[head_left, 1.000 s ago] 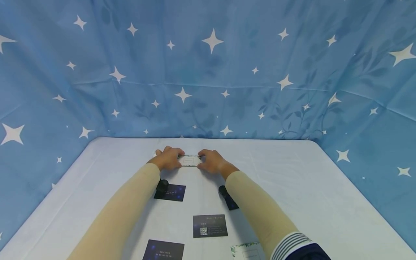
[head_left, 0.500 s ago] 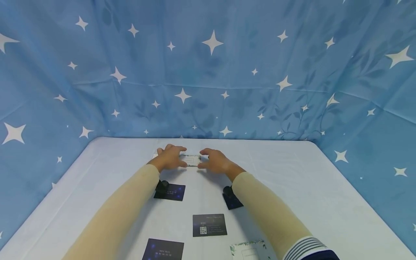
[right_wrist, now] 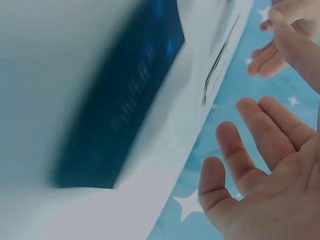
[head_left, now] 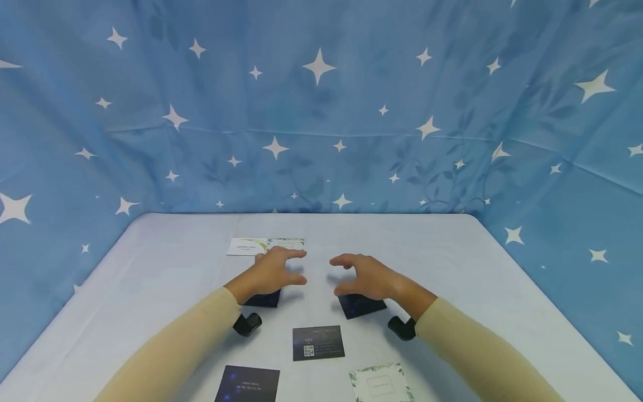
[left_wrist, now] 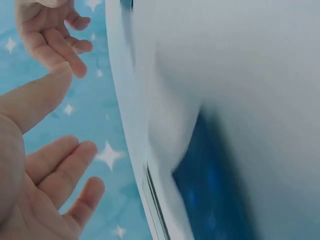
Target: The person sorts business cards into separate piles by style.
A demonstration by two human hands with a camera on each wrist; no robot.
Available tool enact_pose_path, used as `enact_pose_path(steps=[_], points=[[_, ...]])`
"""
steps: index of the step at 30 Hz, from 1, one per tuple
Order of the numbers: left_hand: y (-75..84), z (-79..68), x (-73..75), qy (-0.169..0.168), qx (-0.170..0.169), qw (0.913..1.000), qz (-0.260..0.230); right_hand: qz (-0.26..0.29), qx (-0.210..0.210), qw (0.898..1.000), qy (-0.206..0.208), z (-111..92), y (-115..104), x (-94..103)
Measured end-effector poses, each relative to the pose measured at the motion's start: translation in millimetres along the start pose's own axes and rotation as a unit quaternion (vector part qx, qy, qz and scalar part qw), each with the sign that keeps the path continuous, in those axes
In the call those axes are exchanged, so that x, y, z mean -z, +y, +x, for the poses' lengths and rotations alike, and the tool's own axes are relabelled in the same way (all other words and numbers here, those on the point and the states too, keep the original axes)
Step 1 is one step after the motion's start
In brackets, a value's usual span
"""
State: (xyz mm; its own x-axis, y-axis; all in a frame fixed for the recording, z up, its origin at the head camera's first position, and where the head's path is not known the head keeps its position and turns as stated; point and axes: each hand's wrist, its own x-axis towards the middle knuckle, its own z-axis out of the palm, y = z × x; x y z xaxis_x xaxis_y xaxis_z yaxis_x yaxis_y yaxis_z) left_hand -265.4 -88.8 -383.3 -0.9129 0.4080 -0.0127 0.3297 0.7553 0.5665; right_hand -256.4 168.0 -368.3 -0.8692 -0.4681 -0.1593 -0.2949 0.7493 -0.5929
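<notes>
Both hands hover over the table holding nothing, fingers spread and thumbs apart. My left hand (head_left: 273, 269) is above a dark blue card (head_left: 263, 300), hiding much of it in the head view. The right hand (head_left: 370, 277) covers the upper part of another dark blue card (head_left: 360, 307). At the back left, a white card with a green curve (head_left: 246, 247) lies side by side with a white leaf-bordered card (head_left: 286, 243). The left wrist view shows one blurred dark blue card (left_wrist: 210, 185); a similar dark card (right_wrist: 125, 100) fills part of the right wrist view.
Nearer the front lie a dark grey card with a QR code (head_left: 318, 343), a dark blue card (head_left: 248, 384) and a second leaf-bordered white card (head_left: 380, 383). A white cloth covers the table (head_left: 452, 268). Behind it hangs a blue star-patterned curtain (head_left: 321, 111).
Both hands have let go of the leaf-bordered card at the back and drawn toward the front. They have moved farther apart, the right hand shifting right. That card stays beside the green-curve card.
</notes>
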Motion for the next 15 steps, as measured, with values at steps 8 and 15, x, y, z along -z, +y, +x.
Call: enact_pose_path(steps=[8,15], points=[[18.3,-28.8,-25.7,-0.017,-0.031,0.9983,-0.046,0.059,0.024,0.998,-0.026,-62,9,-14.0],[38.6,-52.9,-39.5,-0.079,-0.069,0.9914,-0.078,0.030,0.026,0.998,-0.044,-104,21,-31.3]])
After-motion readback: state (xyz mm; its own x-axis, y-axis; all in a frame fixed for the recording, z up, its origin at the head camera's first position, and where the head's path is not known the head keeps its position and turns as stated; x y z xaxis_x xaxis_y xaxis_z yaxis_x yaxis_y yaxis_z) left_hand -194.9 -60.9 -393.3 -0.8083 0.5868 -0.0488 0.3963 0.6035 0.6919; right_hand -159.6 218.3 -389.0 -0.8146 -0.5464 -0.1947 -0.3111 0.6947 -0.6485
